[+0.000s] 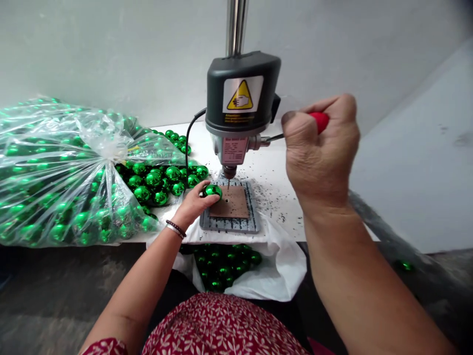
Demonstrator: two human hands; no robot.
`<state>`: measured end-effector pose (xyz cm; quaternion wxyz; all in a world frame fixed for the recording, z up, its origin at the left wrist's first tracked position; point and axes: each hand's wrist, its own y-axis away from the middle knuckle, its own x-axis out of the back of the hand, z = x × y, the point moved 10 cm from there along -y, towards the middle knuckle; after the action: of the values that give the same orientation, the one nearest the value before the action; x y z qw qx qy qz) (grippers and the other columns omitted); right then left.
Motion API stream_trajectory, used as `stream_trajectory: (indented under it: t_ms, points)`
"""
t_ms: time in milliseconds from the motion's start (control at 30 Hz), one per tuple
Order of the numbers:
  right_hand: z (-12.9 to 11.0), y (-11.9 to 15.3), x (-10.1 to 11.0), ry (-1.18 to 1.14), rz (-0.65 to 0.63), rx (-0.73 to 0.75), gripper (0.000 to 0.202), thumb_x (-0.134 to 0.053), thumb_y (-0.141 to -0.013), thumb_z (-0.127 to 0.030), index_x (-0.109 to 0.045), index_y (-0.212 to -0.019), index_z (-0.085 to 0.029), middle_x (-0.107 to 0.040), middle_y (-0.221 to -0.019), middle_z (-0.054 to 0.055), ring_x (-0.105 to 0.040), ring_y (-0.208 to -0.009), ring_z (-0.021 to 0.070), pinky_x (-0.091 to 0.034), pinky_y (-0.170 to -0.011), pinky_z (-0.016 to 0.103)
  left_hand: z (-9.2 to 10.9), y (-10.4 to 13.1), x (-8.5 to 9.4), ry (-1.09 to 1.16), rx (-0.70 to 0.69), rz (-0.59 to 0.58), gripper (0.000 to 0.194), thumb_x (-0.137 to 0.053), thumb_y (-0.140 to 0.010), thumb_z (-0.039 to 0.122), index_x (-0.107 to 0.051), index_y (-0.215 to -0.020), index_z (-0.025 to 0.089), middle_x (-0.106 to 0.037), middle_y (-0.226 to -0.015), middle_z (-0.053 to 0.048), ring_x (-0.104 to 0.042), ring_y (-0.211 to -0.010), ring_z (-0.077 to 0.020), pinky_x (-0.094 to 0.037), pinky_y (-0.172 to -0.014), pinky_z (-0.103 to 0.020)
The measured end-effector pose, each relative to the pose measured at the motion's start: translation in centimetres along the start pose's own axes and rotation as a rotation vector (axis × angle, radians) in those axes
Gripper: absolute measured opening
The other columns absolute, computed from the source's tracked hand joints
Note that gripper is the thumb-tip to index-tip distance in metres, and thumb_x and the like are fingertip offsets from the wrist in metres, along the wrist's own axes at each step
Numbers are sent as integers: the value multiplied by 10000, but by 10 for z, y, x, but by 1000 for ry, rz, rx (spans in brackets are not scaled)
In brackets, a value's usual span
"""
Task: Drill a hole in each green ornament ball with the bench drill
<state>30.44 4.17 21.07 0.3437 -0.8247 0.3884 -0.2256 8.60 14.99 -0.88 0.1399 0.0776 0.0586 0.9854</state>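
Note:
A shiny green bauble [213, 191] is pinched in the fingers of my left hand [195, 203], at the left side of a brown board [239, 203]. A small dark hole shows in the board, just right of the bauble. Above it hangs the thin bit of a bench drill press [242, 106], apart from the bauble. My right hand [320, 148] is wrapped around the red knob [320, 121] of the drill's lever, up and to the right of the motor head.
A large clear plastic bag [74, 187] of green baubles lies on the left, with loose ones spilling beside the drill. Dark shavings [275, 197] litter the white table. At the front edge, a white sack [284, 266] holds more baubles. A black cable [188, 143] hangs behind.

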Motion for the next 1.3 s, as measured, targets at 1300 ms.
stream_trajectory:
  t_ms: [1300]
  points:
    - [-1,6,4,12,-16,-33,198,-614,-899,-285,-478,-852,-149,-443,-777,-76,-399,-685,-24,-390,-664,105,21,5,-48,-525,-241,-59,481,-750,-812,286,-689,-1280,192,-758,-1169,-49,-685,-1103,-244,-524,-1013,-355]
